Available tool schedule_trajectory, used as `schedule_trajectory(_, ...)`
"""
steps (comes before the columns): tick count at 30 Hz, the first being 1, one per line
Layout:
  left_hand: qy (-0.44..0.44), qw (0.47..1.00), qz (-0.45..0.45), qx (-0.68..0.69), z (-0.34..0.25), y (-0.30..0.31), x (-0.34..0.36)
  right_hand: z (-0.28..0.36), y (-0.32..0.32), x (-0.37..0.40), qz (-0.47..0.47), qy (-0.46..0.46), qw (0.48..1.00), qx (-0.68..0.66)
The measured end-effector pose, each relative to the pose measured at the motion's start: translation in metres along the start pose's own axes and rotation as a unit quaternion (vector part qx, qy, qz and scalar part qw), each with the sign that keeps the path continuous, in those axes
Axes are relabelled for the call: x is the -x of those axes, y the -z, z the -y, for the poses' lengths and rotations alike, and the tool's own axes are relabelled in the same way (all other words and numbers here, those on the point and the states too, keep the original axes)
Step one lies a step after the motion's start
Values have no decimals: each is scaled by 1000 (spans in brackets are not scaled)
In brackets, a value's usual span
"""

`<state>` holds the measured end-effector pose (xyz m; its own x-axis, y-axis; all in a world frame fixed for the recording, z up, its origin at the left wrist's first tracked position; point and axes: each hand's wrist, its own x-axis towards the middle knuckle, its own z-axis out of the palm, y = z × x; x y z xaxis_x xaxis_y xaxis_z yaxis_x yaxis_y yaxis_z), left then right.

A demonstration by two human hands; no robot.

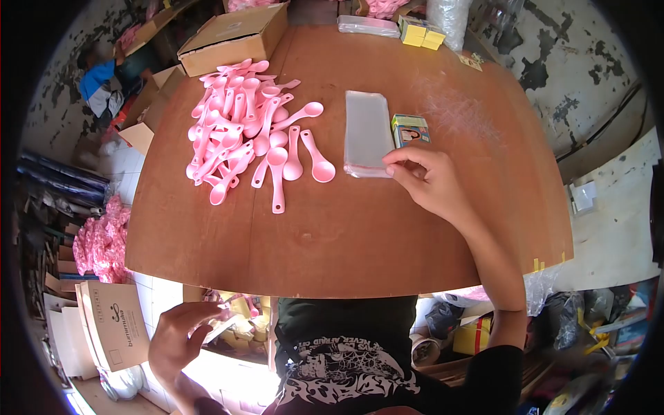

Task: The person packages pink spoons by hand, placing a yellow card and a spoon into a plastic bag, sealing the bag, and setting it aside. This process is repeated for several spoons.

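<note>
Clear plastic bags (368,131) sit in a flat stack on the round brown worktop (346,235), with the short end that has the thin red strip pointing toward the person. The right hand (429,183) is at that near end of the stack, and its grip is pinched on the edge between thumb and forefinger. Touching the right side of the stack there's a small printed box (410,129). Just off to the left of the stack is a loose heap of pink plastic spoons (238,131), a few of them lying on their own at the side closest to the bags. Further back and left of the stack is a shut cardboard box (232,38), and straight behind it, well apart, a couple of yellow boxes (422,33). The left hand (181,339) is way off from the stack, down below the worktop's near edge, with its grip curled around a thin pale item (220,326). It's too blurry to say what that is.
</note>
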<state>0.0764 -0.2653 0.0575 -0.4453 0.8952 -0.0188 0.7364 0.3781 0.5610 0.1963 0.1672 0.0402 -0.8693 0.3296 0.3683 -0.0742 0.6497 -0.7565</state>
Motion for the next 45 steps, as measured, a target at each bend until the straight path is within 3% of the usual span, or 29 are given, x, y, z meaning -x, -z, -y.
schedule_trajectory(1, 47, 996, -27, -68, 4, -6, 11, -2, -1, -4, 5, 25, 996, 85)
schedule_trajectory(2, 89, 986, -27, -136, 7, -13, 23, -6, -3, -9, 4, 23, 996, 83)
schedule_trajectory(3, 170, 980, -9, -99, -1, -16, 27, -11, -5, -15, 5, 43, 990, 134)
schedule_trajectory(4, 154, 987, -19, -30, 0, -24, 27, -15, -8, -19, 7, 64, 981, 185)
schedule_trajectory(6, 118, 986, -17, 119, -11, -34, 17, -20, -14, -22, 22, 32, 978, 204)
schedule_trajectory(7, 13, 983, -14, 182, -14, -40, 4, -22, -17, -24, 35, 0, 974, 225)
schedule_trajectory(8, -37, 974, 8, 224, -24, -42, -13, -27, -18, -25, 37, 3, 974, 225)
schedule_trajectory(10, -187, 970, -22, 150, -39, -41, -53, -36, -20, -25, 22, -18, 974, 224)
schedule_trajectory(12, -217, 972, -7, 92, -60, -21, -88, -39, -21, -24, 5, -5, 973, 229)
schedule_trajectory(14, -278, 951, -89, 101, -65, -20, -133, -34, -17, -25, -14, 9, 972, 234)
schedule_trajectory(16, -190, 979, -41, 54, -67, -12, -174, -23, -14, -22, -30, 12, 970, 242)
schedule_trajectory(19, -190, 975, -111, -6, -65, -27, -238, -19, -9, -20, 15, 74, 979, 188)
schedule_trajectory(21, -313, 894, -306, -96, -56, -47, -265, -3, -4, -17, 62, 73, 987, 133)
schedule_trajectory(23, -359, 894, -263, -45, -46, -55, -276, 0, 1, -18, 109, 69, 988, 80)
schedule_trajectory(25, -405, 888, -216, 8, -43, -55, -277, -2, 9, -21, 24, 127, 990, 62)
schedule_trajectory(26, -338, 920, -150, 129, -41, -57, -272, 1, 22, -20, 24, 26, 994, 103)
schedule_trajectory(27, -262, 930, -79, 246, -40, -57, -267, -6, 29, -21, 24, 23, 994, 104)
schedule_trajectory(30, -200, 916, -89, 337, -39, -49, -260, -34, 46, -25, 35, 93, 948, 303)
schedule_trajectory(32, -162, 878, -99, 439, -33, -51, -260, -44, 45, -20, 34, 80, 944, 317)
schedule_trajectory(37, -88, 850, -136, 501, -46, -53, -254, -53, 51, -21, 62, 38, 941, 330)
schedule_trajectory(40, -52, 860, -131, 490, -52, -45, -250, -41, 53, -22, 38, 66, 957, 279)
schedule_trajectory(42, -32, 873, -126, 470, -47, -46, -250, -8, 57, -20, -67, -21, 964, 256)
schedule_trajectory(43, -39, 876, -109, 467, -42, -52, -253, -2, 55, -20, -64, -19, 965, 255)
schedule_trajectory(45, -45, 879, -92, 466, -40, -56, -254, 8, 53, -16, -202, 27, 978, -37)
